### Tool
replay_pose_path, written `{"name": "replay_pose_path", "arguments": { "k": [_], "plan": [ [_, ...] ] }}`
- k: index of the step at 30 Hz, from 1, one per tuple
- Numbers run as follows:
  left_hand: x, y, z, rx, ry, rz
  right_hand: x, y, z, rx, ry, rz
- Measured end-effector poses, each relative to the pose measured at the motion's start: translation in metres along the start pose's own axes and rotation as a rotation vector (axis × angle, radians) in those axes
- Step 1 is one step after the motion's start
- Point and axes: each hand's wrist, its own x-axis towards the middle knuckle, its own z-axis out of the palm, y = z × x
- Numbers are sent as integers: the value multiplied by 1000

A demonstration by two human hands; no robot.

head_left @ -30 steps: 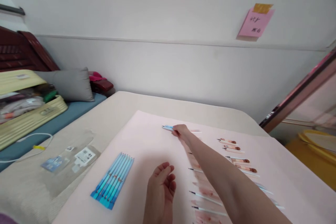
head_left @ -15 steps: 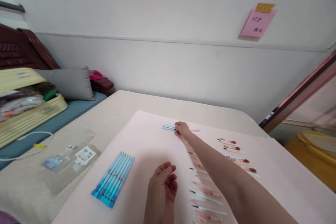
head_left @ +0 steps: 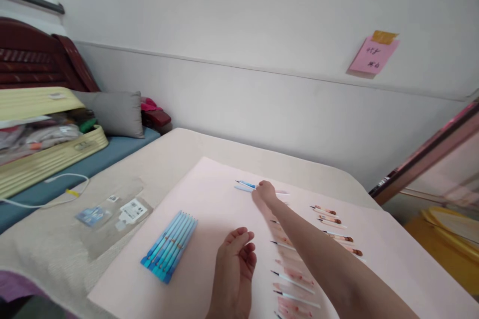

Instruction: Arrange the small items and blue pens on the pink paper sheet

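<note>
My right hand [head_left: 266, 192] reaches to the far part of a pale pink sheet [head_left: 220, 199], fingers closed at the right end of a thin white pen refill [head_left: 245, 186] with a dark tip. Beside it lies a blue pen barrel [head_left: 247, 184]; a paler blue piece [head_left: 242, 189] is just below. The fingertips are partly hidden. Nearer to me, my left hand [head_left: 237, 264] hovers over the sheet, loosely curled, palm showing, holding nothing. To its left several blue pens [head_left: 170, 246] lie side by side. More white refills [head_left: 294, 281] and pinkish pen parts [head_left: 294, 306] form a column under my right forearm.
Several brown-ended pen parts [head_left: 327, 220] lie on the right of the sheet. Clear plastic packaging [head_left: 123, 219] rests on the beige bed cover at left. Beyond are an open yellow case [head_left: 52, 154], a white cable [head_left: 41, 204] and a grey pillow [head_left: 116, 114]. A wall stands behind.
The view has shifted slightly, so most things sit further right. My right hand stays by the refill, which now lies at a steeper slant against the blue barrel. My left hand keeps its loose curl.
</note>
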Motion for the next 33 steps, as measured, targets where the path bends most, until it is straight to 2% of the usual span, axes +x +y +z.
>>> {"name": "replay_pose_path", "arguments": {
  "k": [7, 12, 17, 19, 25, 33],
  "plan": [
    [-5, 3, -1, -48, -41, 41, -34, -28, 25, -236, -76, -287],
    [-6, 6, -4, -101, -58, 51, -66, -49, 45, -367, -84, -430],
    [-5, 10, -5, -111, -41, 53, -85, -57, 49, -499, -128, -556],
    [-5, 10, -5, -107, -44, 49, -81, -54, 45, -544, -113, -556],
    [-7, 10, -5, -79, -38, 36, -47, -37, 32, -630, -42, -421],
    [-4, 10, -3, -66, -35, 32, -17, -31, 35, -648, -23, -373]
  ]
}}
